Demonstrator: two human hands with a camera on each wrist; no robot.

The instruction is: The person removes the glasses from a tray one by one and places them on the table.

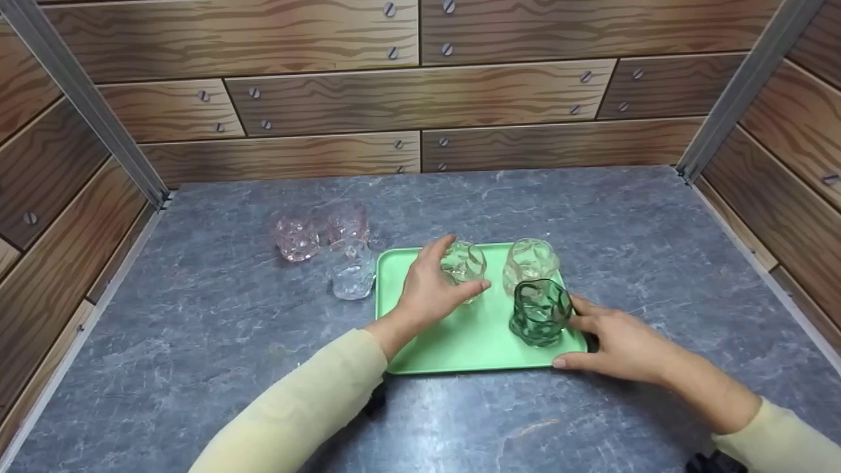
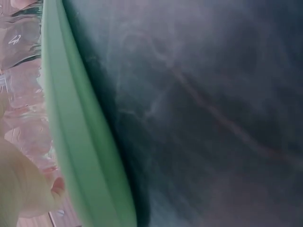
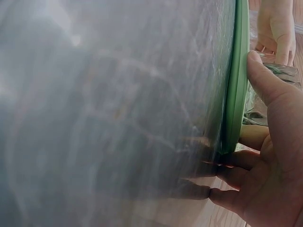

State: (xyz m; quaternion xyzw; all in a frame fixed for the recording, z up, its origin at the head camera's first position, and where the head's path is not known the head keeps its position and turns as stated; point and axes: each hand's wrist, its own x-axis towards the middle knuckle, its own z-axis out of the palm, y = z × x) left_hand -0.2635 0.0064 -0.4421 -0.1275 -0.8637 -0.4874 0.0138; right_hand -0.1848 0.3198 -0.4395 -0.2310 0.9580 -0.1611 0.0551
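A light green tray (image 1: 420,348) lies on the table. My left hand (image 1: 430,282) holds a clear, faintly yellowish drinking glass (image 1: 468,261) on the tray's left half, thumb at the near side and fingers behind it. At the tray's front right corner, my right hand (image 1: 621,341) grips the rim, the thumb on the front edge and the fingers at the right side. Beside these fingers stands a dark green glass (image 1: 542,312); whether they touch it I cannot tell. Behind it is another clear yellowish glass (image 1: 531,259).
Left of the tray stand two pale pink glasses, one outermost (image 1: 297,238) and one farther back (image 1: 348,223). A colourless glass (image 1: 353,272) is close to the tray's left edge. Wood-patterned panels (image 1: 420,98) wall in the grey marbled table (image 1: 197,315).
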